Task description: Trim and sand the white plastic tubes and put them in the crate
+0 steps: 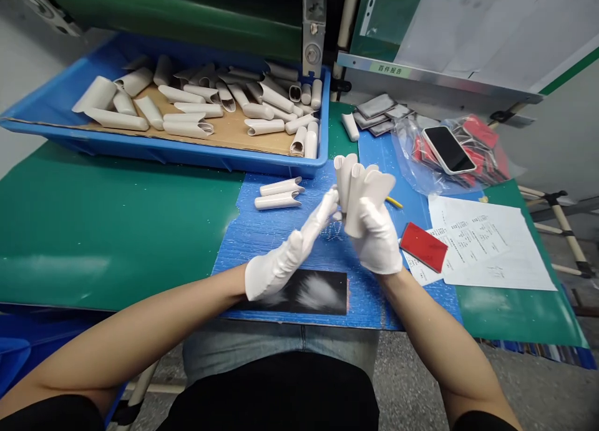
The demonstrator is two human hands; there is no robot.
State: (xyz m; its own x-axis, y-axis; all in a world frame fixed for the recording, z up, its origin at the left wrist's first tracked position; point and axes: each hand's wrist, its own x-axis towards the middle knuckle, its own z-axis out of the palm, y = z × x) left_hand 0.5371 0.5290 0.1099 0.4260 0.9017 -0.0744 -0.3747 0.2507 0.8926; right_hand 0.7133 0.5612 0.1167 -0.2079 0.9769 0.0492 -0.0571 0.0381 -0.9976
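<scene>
My right hand (pixel 378 241), in a white glove, is closed round several white plastic shells (pixel 354 194) with curved, cut-out ends pointing up. My left hand (pixel 294 250), gloved too, is held flat with its fingers stretched out toward the bundle. Its fingertips are beside the shells; I cannot tell whether they touch. Two more white shells (pixel 278 201) lie side by side on the blue mat (pixel 229 244), left of my hands. Under my left wrist is a black sanding sheet (pixel 322 294) smeared with white dust.
A blue bin (pixel 210 155) lined with cardboard holds many white shells at the back left. On the right are a red pad (pixel 424 247), printed papers (pixel 505 244), and a phone (pixel 449 149) on a plastic bag (pixel 407 163) of red pads. Grey pads (pixel 377 106) are stacked behind.
</scene>
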